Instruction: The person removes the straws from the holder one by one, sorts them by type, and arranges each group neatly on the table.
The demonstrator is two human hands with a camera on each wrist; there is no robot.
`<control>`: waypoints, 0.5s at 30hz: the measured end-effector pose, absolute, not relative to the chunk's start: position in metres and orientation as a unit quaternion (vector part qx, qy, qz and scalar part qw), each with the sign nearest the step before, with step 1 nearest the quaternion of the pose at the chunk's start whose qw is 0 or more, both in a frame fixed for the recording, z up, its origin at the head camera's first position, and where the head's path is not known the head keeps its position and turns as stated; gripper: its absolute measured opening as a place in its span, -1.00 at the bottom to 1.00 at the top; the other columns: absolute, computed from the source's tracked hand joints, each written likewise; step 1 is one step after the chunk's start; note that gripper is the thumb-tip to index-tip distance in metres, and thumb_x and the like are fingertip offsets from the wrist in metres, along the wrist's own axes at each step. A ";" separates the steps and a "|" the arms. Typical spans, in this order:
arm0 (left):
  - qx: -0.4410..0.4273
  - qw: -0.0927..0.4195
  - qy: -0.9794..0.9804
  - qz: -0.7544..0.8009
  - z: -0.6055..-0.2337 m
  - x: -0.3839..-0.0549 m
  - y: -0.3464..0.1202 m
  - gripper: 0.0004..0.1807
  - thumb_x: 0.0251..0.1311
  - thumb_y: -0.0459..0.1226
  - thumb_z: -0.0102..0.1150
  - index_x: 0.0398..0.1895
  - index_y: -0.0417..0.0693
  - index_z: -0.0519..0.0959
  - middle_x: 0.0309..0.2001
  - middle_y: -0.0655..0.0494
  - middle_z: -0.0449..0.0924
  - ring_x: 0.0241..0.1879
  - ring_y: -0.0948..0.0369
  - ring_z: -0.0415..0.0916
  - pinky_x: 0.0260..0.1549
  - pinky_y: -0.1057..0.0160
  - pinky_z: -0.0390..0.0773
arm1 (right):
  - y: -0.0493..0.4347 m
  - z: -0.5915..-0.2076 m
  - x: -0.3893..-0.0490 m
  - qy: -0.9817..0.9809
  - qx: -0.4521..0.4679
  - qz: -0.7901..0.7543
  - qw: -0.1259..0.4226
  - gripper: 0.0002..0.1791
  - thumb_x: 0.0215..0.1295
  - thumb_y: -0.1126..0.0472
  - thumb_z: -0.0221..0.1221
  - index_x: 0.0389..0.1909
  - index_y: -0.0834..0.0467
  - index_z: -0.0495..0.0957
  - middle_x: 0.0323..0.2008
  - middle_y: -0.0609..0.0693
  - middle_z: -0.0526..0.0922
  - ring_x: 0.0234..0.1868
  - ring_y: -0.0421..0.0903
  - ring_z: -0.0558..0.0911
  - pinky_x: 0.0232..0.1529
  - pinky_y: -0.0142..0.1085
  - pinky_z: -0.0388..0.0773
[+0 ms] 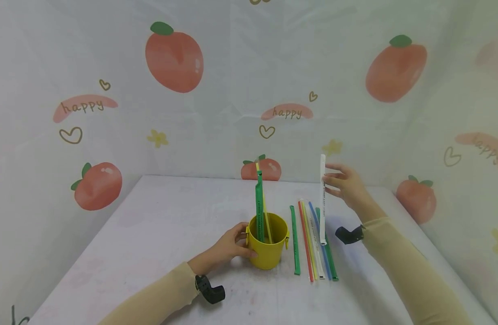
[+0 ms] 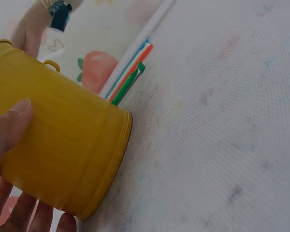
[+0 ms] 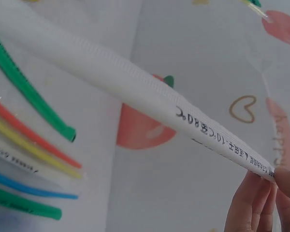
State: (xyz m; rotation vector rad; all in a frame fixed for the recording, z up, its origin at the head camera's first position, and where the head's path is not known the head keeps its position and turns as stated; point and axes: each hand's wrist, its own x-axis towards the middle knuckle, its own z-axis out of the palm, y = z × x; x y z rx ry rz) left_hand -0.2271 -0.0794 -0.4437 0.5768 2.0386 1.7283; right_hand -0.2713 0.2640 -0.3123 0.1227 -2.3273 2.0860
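Observation:
A small yellow bucket stands on the table, with a green-wrapped straw and a yellow straw leaning upright in it. My left hand grips the bucket from its left side; in the left wrist view the thumb lies on its wall and the other fingers curl beneath. To the right, my right hand pinches a white paper-wrapped straw near its upper part, holding it upright over the straws on the table. Printed lettering runs along this wrapper in the right wrist view.
Right of the bucket lies a row of straws: a green-wrapped one, a red one, then yellow, white, blue and another green-wrapped one. A printed curtain hangs behind the white table.

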 end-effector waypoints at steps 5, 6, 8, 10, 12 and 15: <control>0.207 0.202 0.730 0.619 -0.444 -0.227 -0.080 -0.25 -0.12 -0.26 0.44 0.20 0.03 0.30 0.16 0.10 0.36 0.22 0.06 0.27 0.21 -0.02 0.26 | 0.274 -0.324 -0.269 -0.758 0.030 0.651 -0.009 -0.36 0.23 0.26 0.17 0.28 0.28 0.15 -0.15 0.01 0.47 -0.17 -0.16 0.57 -0.15 -0.36 0.58; 0.206 0.202 0.731 0.619 -0.444 -0.227 -0.080 -0.26 -0.12 -0.26 0.44 0.19 0.04 0.31 0.16 0.10 0.36 0.22 0.06 0.27 0.21 -0.02 0.26 | 0.276 -0.326 -0.269 -0.763 0.026 0.646 -0.010 -0.35 0.23 0.26 0.17 0.29 0.28 0.14 -0.15 0.02 0.46 -0.16 -0.16 0.58 -0.13 -0.35 0.57; 0.204 0.202 0.731 0.619 -0.445 -0.227 -0.080 -0.26 -0.12 -0.27 0.44 0.19 0.04 0.31 0.16 0.10 0.36 0.22 0.06 0.27 0.20 -0.02 0.26 | 0.280 -0.331 -0.269 -0.773 0.016 0.634 -0.011 -0.34 0.23 0.25 0.18 0.30 0.28 0.13 -0.13 0.04 0.45 -0.17 -0.17 0.59 -0.12 -0.33 0.57; 0.202 0.202 0.731 0.619 -0.445 -0.227 -0.080 -0.26 -0.12 -0.26 0.44 0.19 0.04 0.31 0.16 0.10 0.36 0.22 0.06 0.27 0.20 -0.02 0.26 | 0.284 -0.337 -0.269 -0.779 0.007 0.627 -0.012 -0.32 0.23 0.25 0.18 0.31 0.28 0.12 -0.14 0.04 0.45 -0.19 -0.20 0.59 -0.11 -0.30 0.56; 0.201 0.204 0.731 0.620 -0.444 -0.227 -0.080 -0.26 -0.13 -0.26 0.43 0.19 0.04 0.31 0.17 0.10 0.36 0.23 0.06 0.26 0.21 -0.02 0.26 | 0.288 -0.342 -0.269 -0.779 0.002 0.627 -0.015 -0.31 0.23 0.27 0.18 0.32 0.29 0.10 -0.17 0.02 0.47 -0.21 -0.23 0.60 -0.11 -0.29 0.56; 0.203 0.205 0.728 0.622 -0.443 -0.227 -0.080 -0.25 -0.12 -0.26 0.43 0.20 0.04 0.30 0.17 0.10 0.35 0.23 0.06 0.25 0.21 -0.02 0.25 | 0.296 -0.350 -0.269 -0.773 -0.005 0.634 -0.018 -0.31 0.22 0.30 0.17 0.32 0.31 0.09 -0.23 -0.04 0.51 -0.23 -0.24 0.61 -0.13 -0.31 0.58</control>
